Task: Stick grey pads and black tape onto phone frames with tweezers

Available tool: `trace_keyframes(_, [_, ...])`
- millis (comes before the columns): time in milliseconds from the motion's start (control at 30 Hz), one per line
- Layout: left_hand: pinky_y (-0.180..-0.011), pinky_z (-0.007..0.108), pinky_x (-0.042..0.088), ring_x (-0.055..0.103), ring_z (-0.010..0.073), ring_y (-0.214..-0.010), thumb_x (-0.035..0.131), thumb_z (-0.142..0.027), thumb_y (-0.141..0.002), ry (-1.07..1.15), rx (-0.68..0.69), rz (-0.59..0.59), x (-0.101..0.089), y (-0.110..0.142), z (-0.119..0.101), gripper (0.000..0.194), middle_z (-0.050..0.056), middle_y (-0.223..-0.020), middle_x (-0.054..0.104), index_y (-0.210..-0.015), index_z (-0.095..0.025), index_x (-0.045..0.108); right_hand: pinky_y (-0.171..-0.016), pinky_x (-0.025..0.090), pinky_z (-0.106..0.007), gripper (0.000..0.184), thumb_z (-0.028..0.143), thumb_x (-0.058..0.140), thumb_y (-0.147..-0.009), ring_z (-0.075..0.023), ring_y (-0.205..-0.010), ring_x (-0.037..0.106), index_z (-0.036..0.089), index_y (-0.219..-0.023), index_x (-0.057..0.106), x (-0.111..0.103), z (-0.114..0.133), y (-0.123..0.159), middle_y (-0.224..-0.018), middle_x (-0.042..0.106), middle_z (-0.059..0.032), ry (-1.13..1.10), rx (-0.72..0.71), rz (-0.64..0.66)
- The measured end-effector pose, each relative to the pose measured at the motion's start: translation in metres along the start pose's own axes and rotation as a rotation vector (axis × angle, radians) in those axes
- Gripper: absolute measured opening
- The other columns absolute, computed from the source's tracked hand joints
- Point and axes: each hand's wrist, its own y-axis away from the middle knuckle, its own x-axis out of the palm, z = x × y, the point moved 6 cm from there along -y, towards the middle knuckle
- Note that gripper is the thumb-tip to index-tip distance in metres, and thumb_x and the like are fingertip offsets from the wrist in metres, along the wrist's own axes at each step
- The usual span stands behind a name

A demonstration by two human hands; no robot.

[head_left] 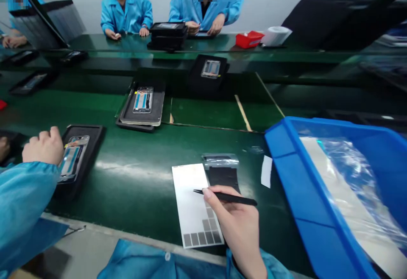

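Observation:
My right hand [237,219] grips black tweezers [233,197], their tips pointing left over a white backing sheet [190,194]. Grey square stickers [203,238] line the sheet's lower and right parts. A black strip [224,177] with clear film lies partly behind this hand. At the left, my left hand [43,146] is closed, knuckles up, against the upper left of a phone frame [74,158] with blue strips. Its fingertips are hidden, so what they pinch cannot be made out. That frame rests in a black tray [92,143].
A blue bin [295,194] with plastic bags stands at the right, a white paper slip [266,171] beside it. Farther back are stacked trays with a phone frame [143,100] and another black stack [206,77]. Co-workers in blue coats [127,12] sit opposite; another hand [4,148] shows far left.

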Motion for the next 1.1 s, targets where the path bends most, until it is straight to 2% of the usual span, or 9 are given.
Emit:
trace_keyframes(100, [-0.09,0.053,0.047,0.06,0.0409,-0.114,0.044,-0.033,-0.087,0.251,0.173,-0.157,-0.04,-0.002,-0.083,0.05,0.023,-0.119,0.065,-0.132,-0.012,0.054,-0.061,0.061,-0.03,0.02,0.04,0.08,-0.073,-0.0208,-0.063,0.072,0.021,-0.075,0.075,-0.006,-0.002,0.0,-0.072,0.075,-0.0044,-0.054,0.001,0.006])
trace_keyframes(200, [-0.083,0.032,0.052,0.069,0.0218,-0.089,0.051,-0.038,-0.089,0.409,0.396,-0.02,-0.051,-0.004,-0.207,0.037,0.005,-0.097,0.074,-0.12,-0.021,0.063,-0.061,0.062,-0.03,0.019,0.039,0.079,-0.074,-0.0214,-0.064,0.073,0.021,-0.074,0.075,-0.01,-0.005,-0.002,-0.073,0.076,-0.0051,-0.102,-0.013,0.034])
trace_keyframes(267, [-0.084,0.029,0.052,0.069,0.0192,-0.087,0.054,-0.031,-0.089,0.539,0.51,0.141,-0.047,-0.011,-0.291,0.03,0.004,-0.093,0.075,-0.112,-0.018,0.067,-0.061,0.062,-0.03,0.019,0.04,0.078,-0.076,-0.0218,-0.065,0.074,0.02,-0.076,0.075,-0.013,-0.004,-0.007,-0.075,0.077,-0.0055,-0.112,-0.023,0.063])
trace_keyframes(367, [-0.093,0.027,0.05,0.069,0.0175,-0.098,0.054,-0.024,-0.091,0.559,0.627,0.171,-0.045,-0.026,-0.4,0.028,0.005,-0.102,0.075,-0.114,-0.019,0.068,-0.06,0.06,-0.029,0.018,0.039,0.074,-0.08,-0.0219,-0.067,0.074,0.021,-0.084,0.075,-0.021,0.004,-0.02,-0.079,0.077,-0.0054,-0.102,-0.033,0.104])
trace_keyframes(567, [-0.096,0.047,0.054,0.063,0.0237,-0.111,0.061,-0.038,-0.095,0.495,0.724,0.186,-0.04,-0.04,-0.545,0.044,0.011,-0.127,0.062,-0.133,-0.017,0.055,-0.067,0.06,-0.031,0.015,0.037,0.073,-0.082,-0.0233,-0.077,0.075,0.023,-0.087,0.075,-0.047,0.018,-0.04,-0.084,0.079,-0.0049,-0.045,-0.076,0.089])
trace_keyframes(667, [-0.093,0.045,0.056,0.063,0.0232,-0.11,0.062,-0.04,-0.095,0.464,0.669,0.155,-0.036,-0.047,-0.572,0.041,0.011,-0.128,0.061,-0.128,-0.016,0.058,-0.065,0.059,-0.031,0.017,0.039,0.074,-0.082,-0.0235,-0.075,0.075,0.022,-0.085,0.075,-0.055,0.004,-0.042,-0.084,0.078,-0.0056,-0.05,-0.017,0.064])
trace_keyframes(800, [-0.093,0.045,0.056,0.063,0.0231,-0.11,0.062,-0.039,-0.095,0.43,0.608,0.106,-0.031,-0.055,-0.573,0.041,0.012,-0.127,0.061,-0.128,-0.015,0.058,-0.063,0.057,-0.031,0.02,0.041,0.074,-0.081,-0.0219,-0.069,0.073,0.021,-0.084,0.074,-0.055,-0.009,-0.045,-0.079,0.077,-0.0053,-0.088,0.024,0.072])
trace_keyframes(967, [-0.093,0.045,0.056,0.063,0.0225,-0.109,0.061,-0.041,-0.095,0.397,0.592,0.15,-0.031,-0.049,-0.549,0.041,0.01,-0.126,0.062,-0.127,-0.016,0.058,-0.068,0.057,-0.032,0.019,0.038,0.073,-0.08,-0.0221,-0.072,0.072,0.02,-0.084,0.073,-0.052,0.0,-0.06,-0.079,0.075,-0.0057,-0.21,-0.005,0.069])
trace_keyframes(1100, [-0.097,0.048,0.051,0.065,0.0273,-0.11,0.055,-0.036,-0.098,0.425,0.581,0.202,-0.03,-0.014,-0.504,0.034,0.014,-0.115,0.068,-0.126,-0.016,0.059,-0.069,0.054,-0.032,0.017,0.033,0.068,-0.08,-0.0207,-0.073,0.069,0.018,-0.087,0.07,-0.059,0.001,-0.081,-0.078,0.073,-0.005,-0.265,-0.032,-0.048])
